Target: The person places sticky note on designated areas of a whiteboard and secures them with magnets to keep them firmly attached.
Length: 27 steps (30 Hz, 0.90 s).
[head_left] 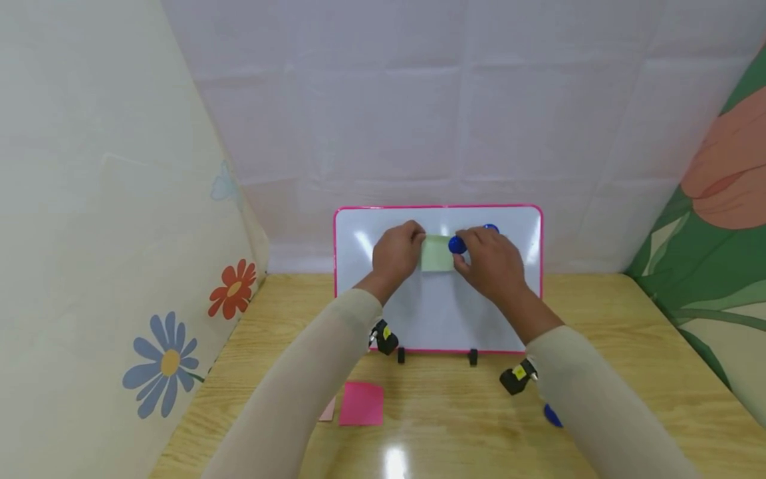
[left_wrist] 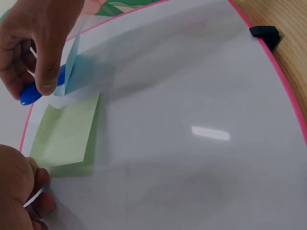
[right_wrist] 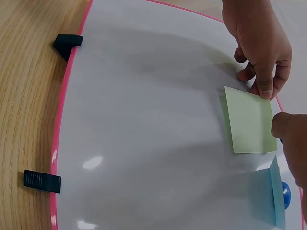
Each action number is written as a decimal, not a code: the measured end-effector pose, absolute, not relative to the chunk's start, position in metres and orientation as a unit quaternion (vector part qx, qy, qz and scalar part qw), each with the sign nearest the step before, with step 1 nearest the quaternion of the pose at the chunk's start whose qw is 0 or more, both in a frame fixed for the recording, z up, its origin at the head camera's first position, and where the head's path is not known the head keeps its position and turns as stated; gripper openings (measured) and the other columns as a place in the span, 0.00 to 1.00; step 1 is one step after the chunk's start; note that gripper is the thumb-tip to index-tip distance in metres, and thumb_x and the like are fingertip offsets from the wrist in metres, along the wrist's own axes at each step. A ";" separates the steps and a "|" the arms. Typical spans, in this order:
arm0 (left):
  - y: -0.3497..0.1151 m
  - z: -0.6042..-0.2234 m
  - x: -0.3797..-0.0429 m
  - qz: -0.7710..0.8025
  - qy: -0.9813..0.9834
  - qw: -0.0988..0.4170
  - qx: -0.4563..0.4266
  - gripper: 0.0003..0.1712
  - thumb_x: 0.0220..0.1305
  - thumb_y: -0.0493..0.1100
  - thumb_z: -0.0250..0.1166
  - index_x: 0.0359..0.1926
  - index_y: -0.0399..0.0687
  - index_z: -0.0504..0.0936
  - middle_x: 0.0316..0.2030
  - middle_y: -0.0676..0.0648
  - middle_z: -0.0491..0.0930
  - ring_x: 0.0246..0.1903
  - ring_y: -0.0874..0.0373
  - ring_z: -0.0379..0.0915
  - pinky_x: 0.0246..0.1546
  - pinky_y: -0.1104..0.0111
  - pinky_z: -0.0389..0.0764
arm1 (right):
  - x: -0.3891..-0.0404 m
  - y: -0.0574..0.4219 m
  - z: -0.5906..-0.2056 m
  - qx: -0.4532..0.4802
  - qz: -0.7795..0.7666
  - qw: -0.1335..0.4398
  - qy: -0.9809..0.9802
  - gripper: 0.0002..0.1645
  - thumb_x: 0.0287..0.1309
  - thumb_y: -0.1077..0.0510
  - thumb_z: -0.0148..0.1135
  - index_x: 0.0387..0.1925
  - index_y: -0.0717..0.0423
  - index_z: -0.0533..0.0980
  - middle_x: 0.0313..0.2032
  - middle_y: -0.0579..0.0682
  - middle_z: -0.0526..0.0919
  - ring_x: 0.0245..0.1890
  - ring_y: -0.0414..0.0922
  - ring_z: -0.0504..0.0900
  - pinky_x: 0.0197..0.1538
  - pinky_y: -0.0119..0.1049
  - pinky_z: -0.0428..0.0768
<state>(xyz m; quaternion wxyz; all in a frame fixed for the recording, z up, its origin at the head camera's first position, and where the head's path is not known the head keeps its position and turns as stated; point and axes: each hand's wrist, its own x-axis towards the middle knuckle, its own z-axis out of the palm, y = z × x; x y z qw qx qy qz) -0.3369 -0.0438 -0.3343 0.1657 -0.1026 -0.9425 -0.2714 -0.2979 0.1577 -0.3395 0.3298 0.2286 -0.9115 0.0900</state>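
Observation:
A pale green sticky note (head_left: pixel 435 258) lies against the upper middle of a pink-framed whiteboard (head_left: pixel 439 316). My left hand (head_left: pixel 397 253) pinches the note's upper left corner. Between the thumb and fingers of my right hand (head_left: pixel 493 263) is a round blue magnet (head_left: pixel 457 245), held at the note's upper right corner. Beside the green note, a light blue sticky note (right_wrist: pixel 278 194) hangs on the board with its lower part standing away, under a second blue magnet (right_wrist: pixel 286 195). In the head view my right hand mostly hides that blue note.
On the wooden table (head_left: pixel 299 319), a bright pink sticky note (head_left: pixel 362 404) lies in front of the board, with a paler pink one (head_left: pixel 327 410) partly behind my left sleeve. Another blue magnet (head_left: pixel 552 416) shows beside my right sleeve. Black feet (head_left: pixel 473 357) support the board.

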 end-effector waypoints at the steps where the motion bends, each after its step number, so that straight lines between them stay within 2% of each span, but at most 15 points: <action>1: -0.044 -0.334 -0.337 -0.272 -0.943 0.166 -0.102 0.12 0.78 0.52 0.58 0.52 0.55 0.83 0.43 0.54 0.85 0.38 0.60 0.77 0.40 0.65 0.79 | -0.299 0.157 -0.340 0.229 0.091 0.332 -0.910 0.27 0.60 0.52 0.72 0.57 0.61 0.79 0.51 0.59 0.84 0.50 0.56 0.82 0.49 0.50 0.82; 10: -0.041 -0.335 -0.337 -0.268 -0.944 0.166 -0.103 0.12 0.78 0.51 0.58 0.51 0.54 0.83 0.42 0.54 0.85 0.36 0.60 0.77 0.38 0.64 0.79 | -0.306 0.152 -0.340 0.210 0.088 0.318 -0.920 0.27 0.63 0.50 0.70 0.58 0.60 0.78 0.53 0.59 0.83 0.54 0.57 0.80 0.51 0.52 0.81; 27: -0.038 -0.337 -0.337 -0.261 -0.944 0.173 -0.105 0.12 0.78 0.52 0.58 0.50 0.54 0.83 0.39 0.54 0.84 0.34 0.61 0.75 0.38 0.67 0.78 | -0.317 0.140 -0.336 0.176 0.067 0.272 -0.944 0.31 0.67 0.47 0.68 0.64 0.59 0.74 0.58 0.59 0.79 0.59 0.56 0.77 0.59 0.51 0.77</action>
